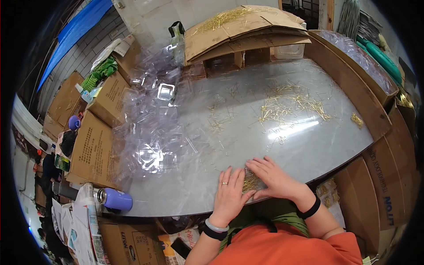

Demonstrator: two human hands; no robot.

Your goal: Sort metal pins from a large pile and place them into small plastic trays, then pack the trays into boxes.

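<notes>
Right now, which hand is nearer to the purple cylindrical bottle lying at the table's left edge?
Left. The left hand rests flat on the grey table, on the side toward the purple cylindrical bottle, with bare tabletop between them. The right hand lies farther right, beyond the left one.

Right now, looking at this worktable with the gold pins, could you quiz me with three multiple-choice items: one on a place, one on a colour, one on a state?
1. Where does the lilac metal flask lie?
A. at the table's near-left corner
B. on the folded cardboard
C. among the scattered pins

2. What colour is the wristband on the right hand?
A. white
B. black
C. red

3. How do the two hands rest?
A. raised in the air
B. gripping the flask
C. flat over a small clear plastic box of thin gold pins

Answers: 1 A, it lies on its side by the grey table's edge; 2 B, a dark band circles that wrist; 3 C, the left hand and right press down on it.
</notes>
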